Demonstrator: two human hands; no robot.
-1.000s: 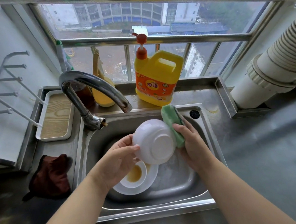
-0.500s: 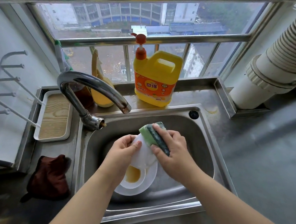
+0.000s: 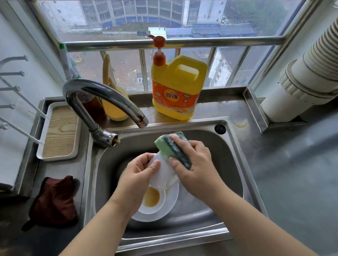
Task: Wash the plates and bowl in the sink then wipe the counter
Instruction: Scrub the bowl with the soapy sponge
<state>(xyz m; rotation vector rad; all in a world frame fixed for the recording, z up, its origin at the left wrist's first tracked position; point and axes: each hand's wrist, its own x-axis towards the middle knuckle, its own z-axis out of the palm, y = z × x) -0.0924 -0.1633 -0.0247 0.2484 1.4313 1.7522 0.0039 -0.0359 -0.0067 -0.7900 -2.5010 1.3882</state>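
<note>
My left hand [image 3: 139,172] grips the bowl [image 3: 164,172], right hand [image 3: 195,166] clamps the sponge [image 3: 172,148]; plates [image 3: 161,203] below my fingers (one stained brown) and table unwiped.

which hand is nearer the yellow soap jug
Right. The right hand holds the sponge over the sink just below the jug. The left hand grips the white bowl further to the left, nearer the tap.

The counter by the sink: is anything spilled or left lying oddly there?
Yes. A yellowish smear stains the steel counter right of the sink. A dark red cloth lies crumpled on its left. In the sink, the small plate holds a brown puddle.
</note>
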